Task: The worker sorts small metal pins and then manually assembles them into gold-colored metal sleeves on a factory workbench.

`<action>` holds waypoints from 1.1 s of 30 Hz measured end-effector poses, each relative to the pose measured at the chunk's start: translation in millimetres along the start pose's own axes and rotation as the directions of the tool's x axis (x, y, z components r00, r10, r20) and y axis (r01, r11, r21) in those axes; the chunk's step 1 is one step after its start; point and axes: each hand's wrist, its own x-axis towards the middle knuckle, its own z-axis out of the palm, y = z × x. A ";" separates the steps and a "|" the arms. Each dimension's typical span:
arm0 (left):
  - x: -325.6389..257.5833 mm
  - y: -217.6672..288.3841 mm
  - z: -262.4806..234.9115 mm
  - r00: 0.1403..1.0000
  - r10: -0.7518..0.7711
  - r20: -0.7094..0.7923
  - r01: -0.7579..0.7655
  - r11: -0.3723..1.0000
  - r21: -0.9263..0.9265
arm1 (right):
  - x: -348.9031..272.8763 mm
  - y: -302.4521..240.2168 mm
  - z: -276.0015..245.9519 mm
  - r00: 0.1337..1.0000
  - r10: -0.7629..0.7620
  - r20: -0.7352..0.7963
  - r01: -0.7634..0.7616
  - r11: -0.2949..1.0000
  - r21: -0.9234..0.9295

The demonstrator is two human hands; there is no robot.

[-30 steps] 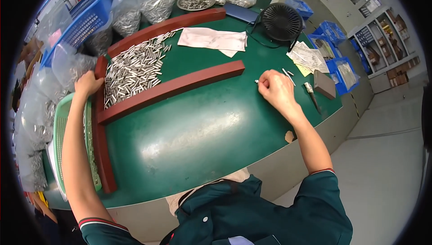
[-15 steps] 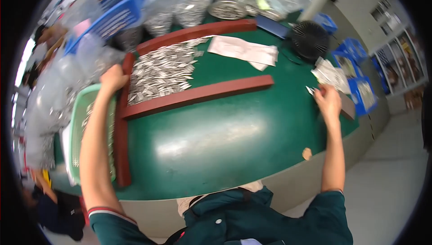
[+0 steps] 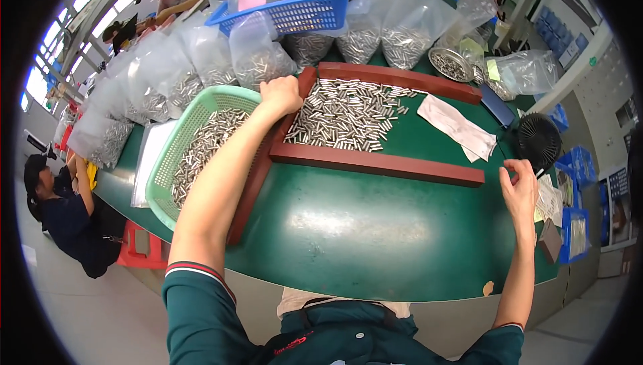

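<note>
Short silvery metal pins (image 3: 343, 116) lie spread between dark red bars on the green table. My left hand (image 3: 281, 94) is closed at the far end of the left red bar (image 3: 249, 197); its fingertips are hidden, so what it holds cannot be seen. Under my left forearm stands a light green mesh basket (image 3: 159, 174) with more pins (image 3: 206, 149) in it. My right hand (image 3: 520, 191) hovers over the right side of the table, past the end of the near red bar (image 3: 378, 164). Its fingers are bent and apart, with nothing visible between them.
Plastic bags of pins (image 3: 261, 63) line the far edge beside a blue basket (image 3: 305, 11). A whitish cloth (image 3: 457, 126), a dark blue flat case (image 3: 497, 105) and a black fan (image 3: 538, 140) lie right. Blue bins (image 3: 575, 234) stand beyond. Co-workers sit at left.
The view has swung left, so the table appears further right. My right hand has come away from the papers and a small metal piece at its fingertips no longer shows. My left hand stays by the bar.
</note>
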 end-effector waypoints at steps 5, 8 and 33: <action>1.6 -9.8 8.4 1.000 0.015 -0.015 -0.015 1.000 0.016 | 60.6 -96.8 23.7 0.963 -0.259 0.073 0.242 0.951 0.191; -1.6 -4.2 3.8 0.996 0.082 0.028 -0.082 0.997 -0.003 | 124.8 -143.8 36.1 0.887 -0.358 0.292 0.175 0.845 0.506; 138.2 -144.6 -161.6 0.994 -0.095 -0.057 -0.031 0.250 -0.968 | 288.5 -274.5 126.6 0.555 -0.147 0.819 -0.561 0.661 0.499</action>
